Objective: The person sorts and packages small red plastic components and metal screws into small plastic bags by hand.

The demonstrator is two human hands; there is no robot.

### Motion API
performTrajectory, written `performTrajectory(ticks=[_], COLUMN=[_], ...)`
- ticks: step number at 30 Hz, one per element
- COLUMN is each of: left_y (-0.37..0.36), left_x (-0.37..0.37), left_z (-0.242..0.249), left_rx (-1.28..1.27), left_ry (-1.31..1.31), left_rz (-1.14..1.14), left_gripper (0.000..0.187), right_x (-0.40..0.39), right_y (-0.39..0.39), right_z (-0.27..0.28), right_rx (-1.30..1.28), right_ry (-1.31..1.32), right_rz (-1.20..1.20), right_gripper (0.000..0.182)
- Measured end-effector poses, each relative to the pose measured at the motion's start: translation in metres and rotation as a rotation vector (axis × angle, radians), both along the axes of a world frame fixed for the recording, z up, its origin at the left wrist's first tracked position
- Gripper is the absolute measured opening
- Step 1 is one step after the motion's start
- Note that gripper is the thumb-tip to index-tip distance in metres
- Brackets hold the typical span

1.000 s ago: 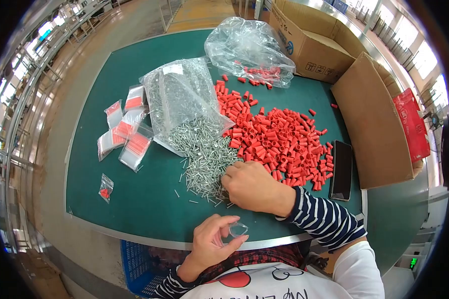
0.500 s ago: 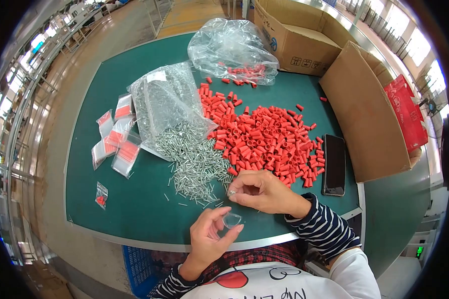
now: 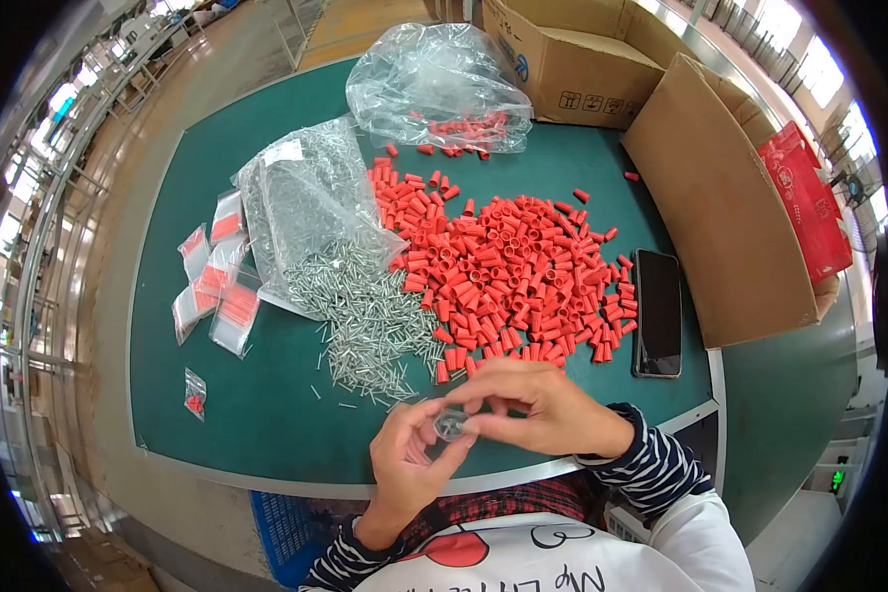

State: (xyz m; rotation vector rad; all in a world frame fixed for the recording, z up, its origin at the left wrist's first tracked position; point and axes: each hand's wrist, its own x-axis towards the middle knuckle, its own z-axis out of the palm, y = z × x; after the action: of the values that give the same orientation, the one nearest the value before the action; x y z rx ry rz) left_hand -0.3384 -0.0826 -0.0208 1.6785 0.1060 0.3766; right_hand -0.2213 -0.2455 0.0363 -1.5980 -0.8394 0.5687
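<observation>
A small clear plastic bag (image 3: 450, 425) is held with its mouth spread by my left hand (image 3: 410, 456), fingers and thumb curled round its sides. Small silver pieces show inside it. My right hand (image 3: 535, 407) is closed with its fingertips right at the bag's mouth; what they grip is hidden. Just beyond both hands lies a heap of silver screws (image 3: 365, 331), spilling from a large clear bag (image 3: 311, 192). To its right spreads a big pile of red tapered caps (image 3: 508, 276).
Several small filled packets (image 3: 235, 314) lie at the left, and one packet with red caps (image 3: 195, 395) sits nearer. A phone (image 3: 657, 314) lies right of the caps. Behind are a clear bag of caps (image 3: 439, 89) and cardboard boxes (image 3: 730, 217) at the right.
My right hand has moved left and down from the screw pile's edge to the small bag, bringing the silver bits it pinched. The left hand still holds the bag. The view has shifted slightly.
</observation>
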Motion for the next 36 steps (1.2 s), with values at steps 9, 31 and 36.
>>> performTrajectory(ticks=[9, 31, 36], left_y=[-0.001, -0.001, 0.001], left_x=[-0.002, 0.004, -0.001], left_z=[0.001, -0.001, -0.011], left_rx=[0.0, -0.024, -0.03], left_ry=[0.02, -0.048, -0.019], left_rz=[-0.027, 0.028, -0.036], left_gripper=[0.052, 0.052, 0.057], right_x=[0.039, 0.009, -0.011], right_y=[0.002, 0.008, 0.008], right_z=[-0.006, 0.023, 0.012], right_rx=[-0.282, -0.023, 0.018], right_ry=[-0.699, -0.284, -0.297], right_rz=[-0.37, -0.122, -0.033], right_gripper=[0.029, 0.022, 0.035])
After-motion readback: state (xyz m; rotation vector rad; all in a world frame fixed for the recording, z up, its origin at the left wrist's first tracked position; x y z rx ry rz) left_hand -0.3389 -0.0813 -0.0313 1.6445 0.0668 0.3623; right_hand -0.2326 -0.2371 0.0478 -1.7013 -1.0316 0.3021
